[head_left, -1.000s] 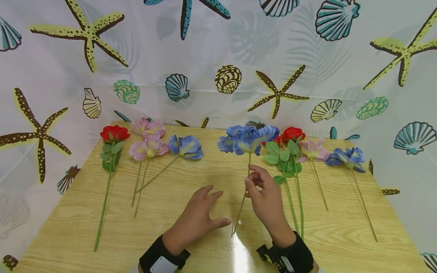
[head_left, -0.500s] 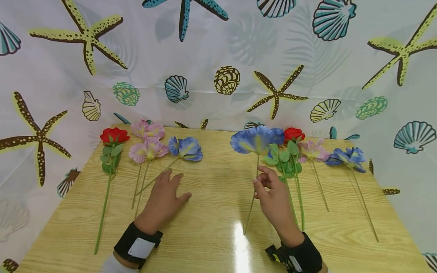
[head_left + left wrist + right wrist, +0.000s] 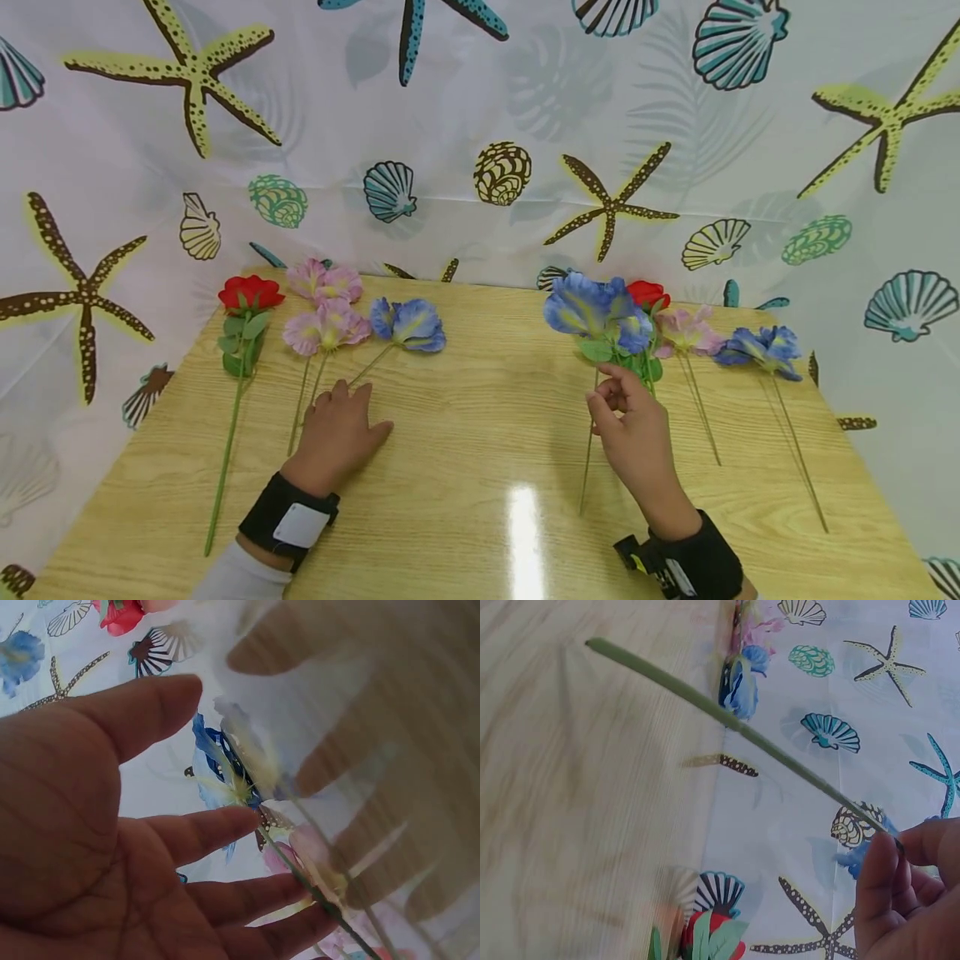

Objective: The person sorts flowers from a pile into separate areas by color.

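In the head view my right hand pinches the thin stem of a blue artificial iris between thumb and fingertips. The stem slants up from those fingertips in the right wrist view. My left hand lies low over the stems of another blue iris and the pink flowers. Its fingers are extended beside the blue iris's stem in the left wrist view; thumb and fingers stay apart. Whether they touch the stem I cannot tell.
A red rose lies at the far left of the wooden table. Behind the held iris are a red rose and green leaves. Further right lie a pink flower and a blue iris. A patterned cloth hangs behind.
My left hand has moved left from the table's middle to the stems of the left blue and pink flowers. My right hand has carried its blue iris rightward, in front of the roses.
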`<action>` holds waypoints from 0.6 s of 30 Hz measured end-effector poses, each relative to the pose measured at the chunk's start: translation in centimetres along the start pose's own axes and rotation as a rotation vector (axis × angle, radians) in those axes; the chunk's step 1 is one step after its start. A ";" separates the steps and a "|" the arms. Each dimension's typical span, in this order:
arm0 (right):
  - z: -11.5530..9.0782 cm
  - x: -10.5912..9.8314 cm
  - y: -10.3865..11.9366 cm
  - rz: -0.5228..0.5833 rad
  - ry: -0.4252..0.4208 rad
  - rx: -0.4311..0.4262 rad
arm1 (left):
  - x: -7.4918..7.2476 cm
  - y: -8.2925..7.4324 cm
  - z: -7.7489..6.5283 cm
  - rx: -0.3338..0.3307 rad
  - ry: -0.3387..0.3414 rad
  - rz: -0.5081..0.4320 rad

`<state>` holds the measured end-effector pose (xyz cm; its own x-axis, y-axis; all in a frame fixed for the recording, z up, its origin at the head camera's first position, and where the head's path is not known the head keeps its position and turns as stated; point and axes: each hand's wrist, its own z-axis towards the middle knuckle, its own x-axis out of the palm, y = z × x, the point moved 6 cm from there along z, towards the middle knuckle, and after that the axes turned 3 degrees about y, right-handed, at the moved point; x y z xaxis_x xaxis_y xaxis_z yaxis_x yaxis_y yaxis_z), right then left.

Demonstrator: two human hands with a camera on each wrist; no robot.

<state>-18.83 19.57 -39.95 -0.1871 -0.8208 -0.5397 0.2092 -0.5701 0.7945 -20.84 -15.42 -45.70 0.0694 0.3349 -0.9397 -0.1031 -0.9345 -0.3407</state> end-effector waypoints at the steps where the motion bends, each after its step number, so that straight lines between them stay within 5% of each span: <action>1: 0.1 -0.3 -0.2 -0.023 -0.002 0.001 | 0.1 0.0 0.0 0.000 0.007 0.020; 8: 0.6 -2.5 -1.5 -0.150 0.009 -0.009 | 0.8 -0.8 -0.1 0.010 0.060 0.068; 18: 1.4 -6.6 -2.7 -0.330 -0.003 -0.024 | 0.3 -1.7 -0.1 0.079 0.002 0.047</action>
<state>-19.47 26.55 -38.14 -0.2511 -0.5914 -0.7663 0.1593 -0.8061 0.5699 -20.53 -13.75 -45.43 0.0650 0.2910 -0.9545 -0.1847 -0.9365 -0.2981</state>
